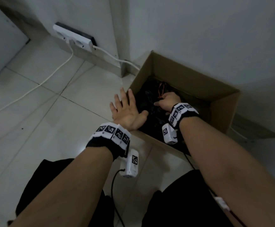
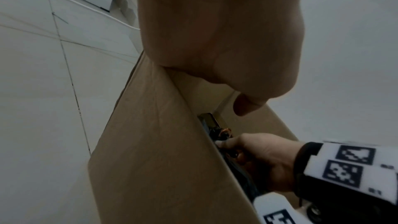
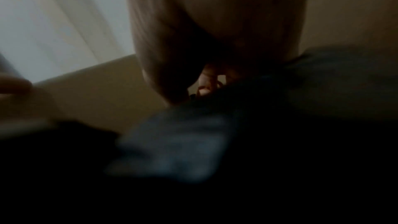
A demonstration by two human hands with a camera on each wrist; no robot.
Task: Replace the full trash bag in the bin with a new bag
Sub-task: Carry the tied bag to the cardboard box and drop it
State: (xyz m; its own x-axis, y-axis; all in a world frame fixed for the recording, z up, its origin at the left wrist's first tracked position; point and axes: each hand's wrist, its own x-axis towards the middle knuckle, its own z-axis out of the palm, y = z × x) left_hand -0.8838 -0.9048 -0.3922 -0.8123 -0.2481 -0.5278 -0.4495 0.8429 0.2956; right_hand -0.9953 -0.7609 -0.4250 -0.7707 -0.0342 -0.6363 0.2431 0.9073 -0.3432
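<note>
So, left to right. Floor (image 1: 35,112) is tile; a power strip (image 1: 74,37) sits at 11 o'clock by the wall with a white cable (image 1: 55,72) trailing off it.

Left hand (image 1: 127,110) is flat, fingers spread and straight, palm resting on the 9 o'clock rim of the cardboard box (image 1: 221,110) that serves as the bin. It holds nothing, just steadies the box.

Black trash bag (image 1: 148,97) sits inside the box, filling most of the floor of it, bunched top toward 12 o'clock. Orange drawstring (image 1: 161,90) shows at the neck.

Right hand (image 1: 167,102) is down in the box, fingers curled in on the gathered top of the bag by the drawstring; exact finger placement is hidden in the head view and the right wrist view is too dark and blurred to confirm.

Handling, my read: thin soft film, slick, no stiffness, tears if dragged over the cardboard edge. Weight unknown; looks only partly bulked. Take it at the neck or drawstring, lift straight up, left hand pinning the light box so it doesn't ride up with the bag.
</note>
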